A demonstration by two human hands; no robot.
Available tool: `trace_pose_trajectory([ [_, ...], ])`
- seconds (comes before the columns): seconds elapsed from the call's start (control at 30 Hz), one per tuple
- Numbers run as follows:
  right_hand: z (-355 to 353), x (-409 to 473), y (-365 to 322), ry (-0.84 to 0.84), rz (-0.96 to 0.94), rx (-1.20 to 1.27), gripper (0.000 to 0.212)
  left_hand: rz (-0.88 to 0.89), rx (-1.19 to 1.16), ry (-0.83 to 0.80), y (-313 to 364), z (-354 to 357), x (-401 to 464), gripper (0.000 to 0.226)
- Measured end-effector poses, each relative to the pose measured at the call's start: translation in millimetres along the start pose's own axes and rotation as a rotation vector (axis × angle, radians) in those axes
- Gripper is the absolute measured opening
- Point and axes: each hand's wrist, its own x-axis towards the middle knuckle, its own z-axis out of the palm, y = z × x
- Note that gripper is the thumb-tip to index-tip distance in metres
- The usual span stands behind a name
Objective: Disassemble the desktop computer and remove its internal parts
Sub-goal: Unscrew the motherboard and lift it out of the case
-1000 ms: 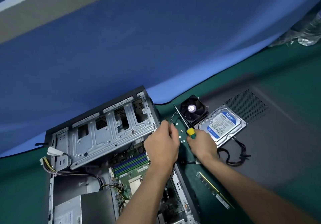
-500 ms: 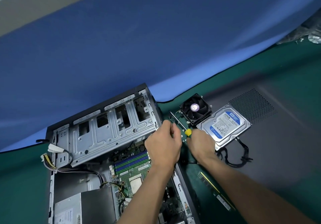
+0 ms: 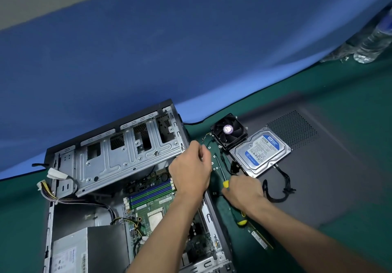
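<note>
The open desktop case (image 3: 127,156) lies on a green mat, with its motherboard (image 3: 152,205) and power supply (image 3: 89,249) inside. My left hand (image 3: 191,166) hovers at the case's far right corner with curled fingers and fingertips together; what they pinch is hidden. My right hand (image 3: 244,190) holds a yellow-and-green screwdriver (image 3: 225,183) low over the mat, right of the case. Its shaft points away from me towards several loose screws (image 3: 213,163).
A cooler fan (image 3: 230,131) and a hard drive (image 3: 261,152) lie on the grey side panel (image 3: 318,166), with black cables (image 3: 280,190) beside them. A memory stick (image 3: 261,238) lies under my right forearm. A water bottle (image 3: 373,43) stands far right.
My right hand has drawn back towards me with the screwdriver, baring its shaft. My left hand stays by the case corner.
</note>
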Motion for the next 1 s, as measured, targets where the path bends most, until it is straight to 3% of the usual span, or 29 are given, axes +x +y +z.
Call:
trace_pose_trajectory([
  [0.33,9,0,-4,-0.05,0.052,-0.14,0.033,0.056,0.0,0.039,-4,2,1,0.028],
  [0.5,-18,-17,-8,0.133,0.002,0.12,0.038,0.11,-0.102,-0.084,-13,-5,-3,0.027],
  [0.67,-57,-35,-24,0.314,-0.102,0.501,0.043,0.056,-0.552,-0.15,-30,-30,-14,0.018],
  [0.77,-76,-48,-40,0.353,-0.213,0.643,0.043,0.065,-0.472,-0.158,-50,-42,-22,0.019],
  [0.83,-83,-58,-56,0.34,-0.317,0.667,0.043,-0.024,-0.413,-0.226,-71,-46,-27,0.018],
  [1.0,-72,-64,-104,0.21,-0.494,0.443,0.03,-0.257,-0.081,-0.439,-128,-55,-39,0.017],
])
